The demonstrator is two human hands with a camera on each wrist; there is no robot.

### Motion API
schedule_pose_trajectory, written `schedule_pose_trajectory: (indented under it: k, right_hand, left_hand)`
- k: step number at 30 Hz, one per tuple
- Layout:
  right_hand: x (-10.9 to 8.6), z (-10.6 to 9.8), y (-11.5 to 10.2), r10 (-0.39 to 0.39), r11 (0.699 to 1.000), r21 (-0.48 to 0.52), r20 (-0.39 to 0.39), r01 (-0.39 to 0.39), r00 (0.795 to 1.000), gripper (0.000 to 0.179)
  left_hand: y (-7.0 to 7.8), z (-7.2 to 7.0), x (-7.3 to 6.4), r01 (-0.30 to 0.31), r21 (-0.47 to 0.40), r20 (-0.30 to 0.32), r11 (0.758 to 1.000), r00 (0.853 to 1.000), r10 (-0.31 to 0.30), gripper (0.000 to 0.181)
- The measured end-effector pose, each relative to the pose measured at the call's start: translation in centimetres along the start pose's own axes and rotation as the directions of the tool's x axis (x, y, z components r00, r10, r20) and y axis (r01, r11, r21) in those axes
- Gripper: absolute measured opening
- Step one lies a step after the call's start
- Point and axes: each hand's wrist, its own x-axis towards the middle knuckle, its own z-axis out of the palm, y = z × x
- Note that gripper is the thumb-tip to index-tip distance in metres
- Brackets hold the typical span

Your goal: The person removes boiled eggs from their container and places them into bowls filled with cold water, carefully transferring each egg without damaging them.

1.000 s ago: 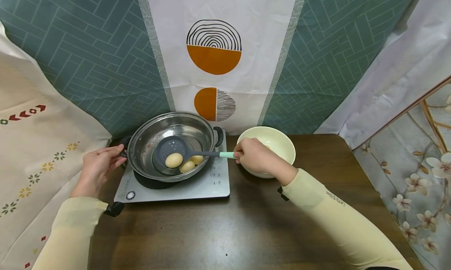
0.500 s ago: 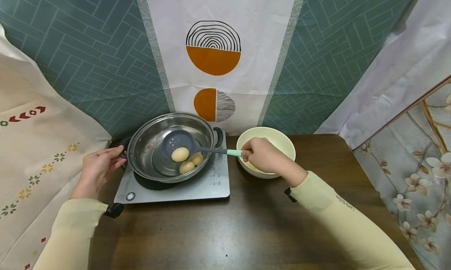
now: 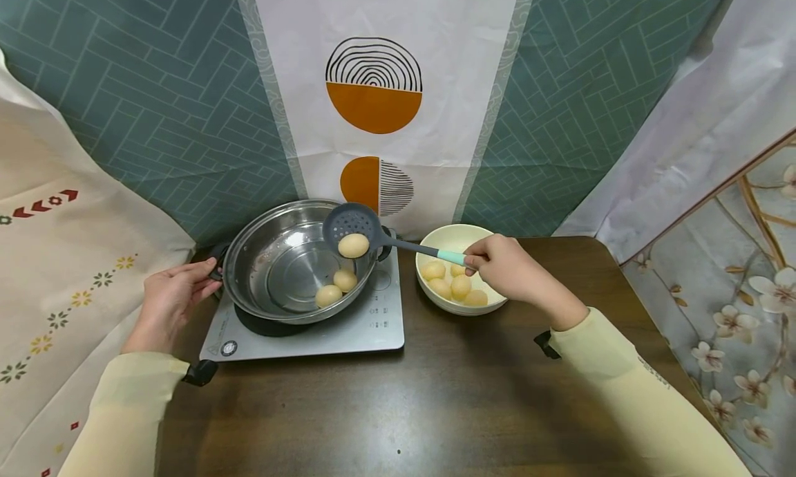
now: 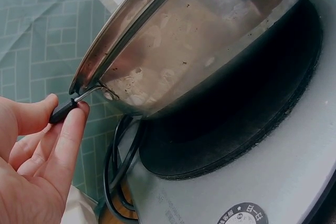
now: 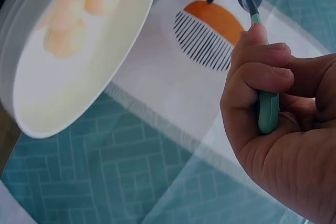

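While one egg [image 3: 354, 245] rides on the single grey slotted skimmer [image 3: 348, 218] over the right part of the pot [image 3: 292, 273], two more eggs [image 3: 328, 296] lie close together inside that pot, and at least five pale ovals [image 3: 461, 287] show in the one cream bowl [image 3: 460, 311], part of which the person's right hand [image 3: 506, 268] hides. The right fingers curl closed around the skimmer's mint-green grip [image 5: 268, 111]. The left hand [image 3: 174, 296] pinches the pot's left black handle [image 4: 63, 112] between thumb and fingers, parted only by the handle's thickness.

The steel pot is over the black disc of a silver induction cooker [image 3: 367, 339], near the far edge of the brown wooden table [image 3: 398, 408]; the bowl is right of the cooker, also near that edge. A black cable [image 4: 118, 169] loops beside the cooker. Behind hangs a green-and-white patterned cloth [image 3: 454, 69]; a floral panel [image 3: 740, 325] stands beyond the table's right edge.
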Motion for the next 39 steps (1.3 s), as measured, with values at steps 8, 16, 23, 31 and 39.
schedule_pose_trajectory:
  k: [8,16,23,31,39]
  right_hand:
    - [-1.1,-1.6,2.2,0.033,0.999,-0.003,-0.023,-0.033,0.999,0.019]
    - [-2.4,-3.1,4.7,0.097,0.995,0.008,-0.044,-0.096,0.994,0.022]
    - [-3.5,-3.8,7.1,0.16,0.987,-0.018,-0.074,-0.162,0.984,0.023]
    - [-4.6,-4.1,9.8,0.177,0.981,-0.054,-0.109,-0.184,0.978,0.025]
    - [-5.2,-3.8,11.4,0.211,0.972,-0.075,-0.124,-0.221,0.97,0.026]
  left_hand:
    - [-0.3,-0.1,0.4,-0.014,0.025,-0.03,1.0,0.999,0.014,0.009]
    - [-0.4,0.0,0.5,-0.008,0.038,-0.03,0.999,1.0,0.009,0.007]
    - [-0.2,0.1,0.3,0.011,0.023,-0.028,1.0,1.0,-0.011,0.01]
    - [0.1,0.4,-0.1,0.031,0.035,-0.045,0.999,0.999,-0.029,0.015]
    - [0.0,0.2,0.0,0.022,0.031,-0.048,0.999,0.999,-0.021,0.01]
